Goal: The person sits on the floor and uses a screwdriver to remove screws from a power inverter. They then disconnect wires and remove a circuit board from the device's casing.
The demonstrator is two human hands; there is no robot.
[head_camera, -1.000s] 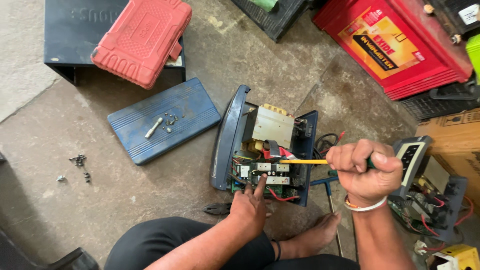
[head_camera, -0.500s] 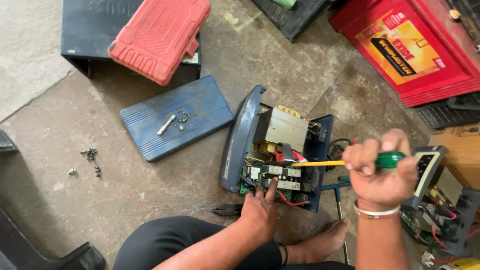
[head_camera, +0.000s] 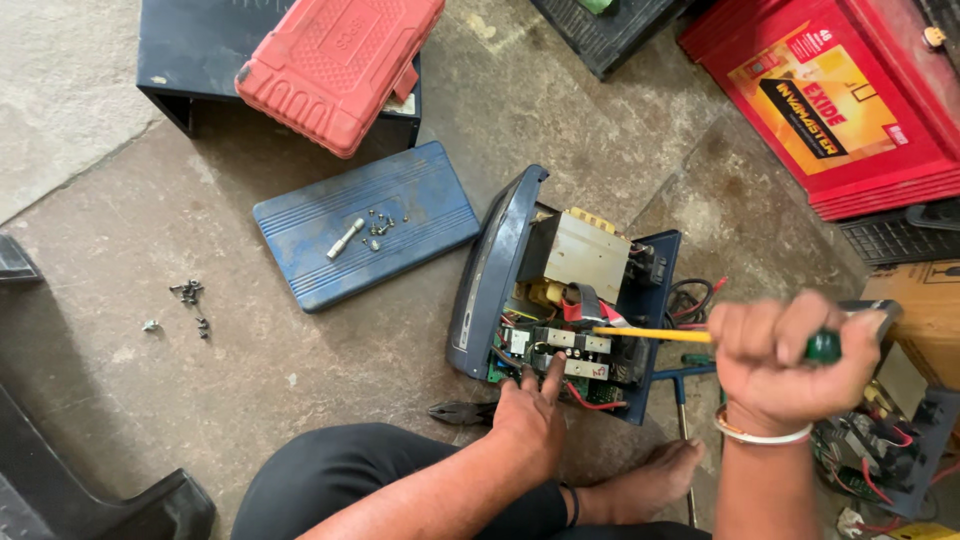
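An opened blue electrical unit (head_camera: 497,270) lies on the floor, its transformer (head_camera: 587,255) and circuit board (head_camera: 560,355) exposed. My right hand (head_camera: 790,360) is closed around a screwdriver (head_camera: 655,335) with a yellow shaft and green handle, held level, its tip at the board among the red wires. My left hand (head_camera: 528,410) rests on the near edge of the board, fingers touching it. My dark-trousered knee and a bare foot (head_camera: 650,480) are below the unit.
The unit's blue cover (head_camera: 420,195) lies left of it, carrying several screws and a small metal socket (head_camera: 346,238). More screws (head_camera: 190,300) sit on the floor. Pliers (head_camera: 460,410) lie by my left hand. A red case (head_camera: 335,65), red battery (head_camera: 840,100) and another opened device (head_camera: 890,440) surround me.
The view has shifted slightly; my right hand with the screwdriver sits lower and farther right in the frame. The screwdriver tip stays at the board and my left hand stays on its edge.
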